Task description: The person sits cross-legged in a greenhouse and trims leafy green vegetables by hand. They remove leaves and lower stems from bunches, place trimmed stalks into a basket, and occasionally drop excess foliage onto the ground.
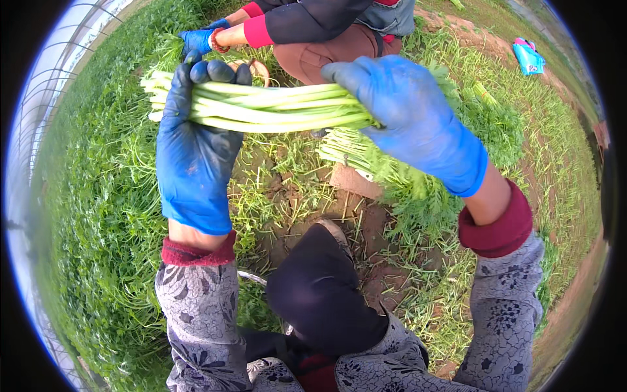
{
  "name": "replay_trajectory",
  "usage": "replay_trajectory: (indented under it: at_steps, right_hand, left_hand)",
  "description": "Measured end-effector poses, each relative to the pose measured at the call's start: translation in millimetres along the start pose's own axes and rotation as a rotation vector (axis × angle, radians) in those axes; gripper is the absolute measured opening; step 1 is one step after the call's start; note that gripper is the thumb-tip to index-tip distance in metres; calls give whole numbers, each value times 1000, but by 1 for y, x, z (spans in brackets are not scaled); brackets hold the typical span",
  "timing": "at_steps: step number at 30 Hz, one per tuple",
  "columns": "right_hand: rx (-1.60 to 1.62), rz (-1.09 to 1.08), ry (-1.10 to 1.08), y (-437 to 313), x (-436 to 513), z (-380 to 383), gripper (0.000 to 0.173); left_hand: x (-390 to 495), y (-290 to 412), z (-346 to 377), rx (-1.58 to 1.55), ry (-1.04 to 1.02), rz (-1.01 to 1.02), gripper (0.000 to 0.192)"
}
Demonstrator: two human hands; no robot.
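A bundle of pale green leafy-vegetable stalks [279, 108] lies level across both hands at chest height. My left hand [196, 157], in a dirty blue glove, grips it near the cut ends, with the palm turned up and the thumb over the stalks. At the leafy end my right hand [416, 112], gloved the same way, holds the stalks from above; its fingers hide part of the leaves. Below the bundle, a heap of cut stalks [348, 147] with feathery leaves rests on the ground, partly over a brown block [353, 181].
Across from me a person's blue-gloved hand [198, 41] reaches into the standing crop [98, 220]. A tied bunch [485, 94] lies at right, and a blue packet [529, 58] farther back. Stubble and trimmings cover the soil around my bent knee [318, 289].
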State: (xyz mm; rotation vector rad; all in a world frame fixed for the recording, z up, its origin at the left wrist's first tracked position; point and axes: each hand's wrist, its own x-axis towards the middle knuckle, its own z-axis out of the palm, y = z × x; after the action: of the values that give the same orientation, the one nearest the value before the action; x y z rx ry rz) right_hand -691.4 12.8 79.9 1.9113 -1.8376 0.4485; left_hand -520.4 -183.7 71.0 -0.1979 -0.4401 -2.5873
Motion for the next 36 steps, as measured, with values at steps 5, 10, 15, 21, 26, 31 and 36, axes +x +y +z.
replay_trajectory:
  at_steps: [5, 10, 15, 21, 26, 31, 36]
  right_hand:
    - [-327, 102, -454, 59, -47, -20, 40]
    - [-76, 269, -665, 66, -108, 87, 31]
    - [7, 300, -743, 67, -146, 112, 26]
    - [95, 373, -814, 65, -139, 109, 22]
    - [120, 401, -892, 70, -140, 120, 22]
    - [155, 424, -945, 75, -137, 125, 24]
    - [157, 625, -1051, 68, -130, 100, 40]
  left_hand:
    - [76, -103, -77, -258, 90, -293, 16]
    - [68, -155, -176, -132, 672, -315, 20]
    - [36, -150, -228, -125, 672, -286, 24]
    - [37, -145, -234, 379, 568, -252, 27]
    - [36, -119, -221, 1591, -20, 151, 33]
    - [35, -128, -216, 2206, -663, 58, 56]
    - [51, -148, -233, 2237, -832, 11, 64]
